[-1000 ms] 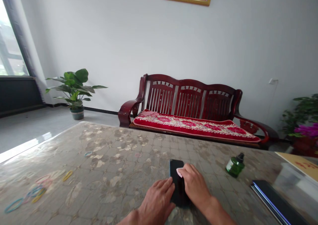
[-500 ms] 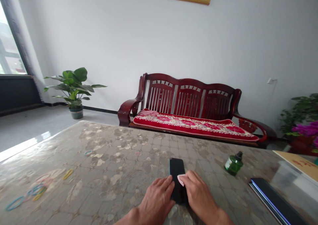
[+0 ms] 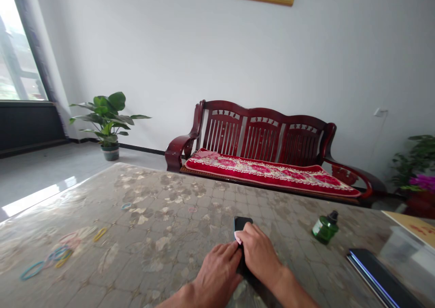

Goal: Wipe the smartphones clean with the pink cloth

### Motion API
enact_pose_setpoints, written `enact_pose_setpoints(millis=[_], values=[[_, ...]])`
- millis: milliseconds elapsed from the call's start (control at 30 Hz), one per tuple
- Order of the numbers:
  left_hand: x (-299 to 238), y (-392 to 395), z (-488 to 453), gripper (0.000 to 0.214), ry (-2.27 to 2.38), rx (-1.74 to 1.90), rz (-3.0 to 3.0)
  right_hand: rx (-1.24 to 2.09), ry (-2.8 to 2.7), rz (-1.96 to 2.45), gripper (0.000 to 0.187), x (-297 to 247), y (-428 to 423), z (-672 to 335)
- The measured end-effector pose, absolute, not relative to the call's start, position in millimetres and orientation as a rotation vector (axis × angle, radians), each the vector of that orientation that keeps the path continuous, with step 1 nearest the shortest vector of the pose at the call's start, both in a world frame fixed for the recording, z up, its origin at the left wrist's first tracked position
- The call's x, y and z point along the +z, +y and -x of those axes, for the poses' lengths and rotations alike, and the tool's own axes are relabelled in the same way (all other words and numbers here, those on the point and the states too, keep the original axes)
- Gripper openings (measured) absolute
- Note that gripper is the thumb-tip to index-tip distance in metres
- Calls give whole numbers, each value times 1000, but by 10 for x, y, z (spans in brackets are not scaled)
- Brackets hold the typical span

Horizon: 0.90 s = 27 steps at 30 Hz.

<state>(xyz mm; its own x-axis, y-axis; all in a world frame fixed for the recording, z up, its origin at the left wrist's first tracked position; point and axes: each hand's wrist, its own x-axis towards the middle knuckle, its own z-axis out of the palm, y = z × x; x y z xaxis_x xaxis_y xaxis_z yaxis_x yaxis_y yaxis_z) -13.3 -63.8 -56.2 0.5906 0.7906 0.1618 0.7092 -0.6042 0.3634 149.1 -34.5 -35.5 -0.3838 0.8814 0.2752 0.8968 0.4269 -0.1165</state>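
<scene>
A smartphone [image 3: 242,222] with a dark screen lies flat on the table, its far end showing beyond my hands. My left hand [image 3: 218,266] holds the phone along its left side, fingers together and the thumb toward the near end. Pinched in the fingers of my right hand [image 3: 261,253] is a small pale pink cloth or pad [image 3: 238,237], touching the phone's surface near its left edge. My right hand covers much of the screen, and my fingertips touch or nearly touch each other there.
Right of my hands stand a green bottle [image 3: 325,229] and a stack of dark phone-like slabs [image 3: 380,271], beside a clear plastic box [image 3: 404,244]. Coloured rubber bands [image 3: 61,255] lie at left. A wooden bench [image 3: 261,135] stands beyond the patterned table [image 3: 146,235].
My right hand has moved left and away from me across the phone with the pink cloth or pad. My left hand stays at the phone's side. The view has shifted slightly left.
</scene>
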Motion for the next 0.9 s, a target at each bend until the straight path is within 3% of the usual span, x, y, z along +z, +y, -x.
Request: enact_pose_setpoints(millis=[333, 667, 900], values=[[-483, -680, 140, 34, 1281, 405, -2513, -94, -2311, 1627, 29, -347, -46, -1476], [-498, -685, 135, 25, 1284, 421, -2534, -44, -2334, 1484, 27, -407, -418, -1612], [-585, -696, 154, 32, 1265, 495, -2569, -83, -2221, 1633, 29, -369, -99, -1647]])
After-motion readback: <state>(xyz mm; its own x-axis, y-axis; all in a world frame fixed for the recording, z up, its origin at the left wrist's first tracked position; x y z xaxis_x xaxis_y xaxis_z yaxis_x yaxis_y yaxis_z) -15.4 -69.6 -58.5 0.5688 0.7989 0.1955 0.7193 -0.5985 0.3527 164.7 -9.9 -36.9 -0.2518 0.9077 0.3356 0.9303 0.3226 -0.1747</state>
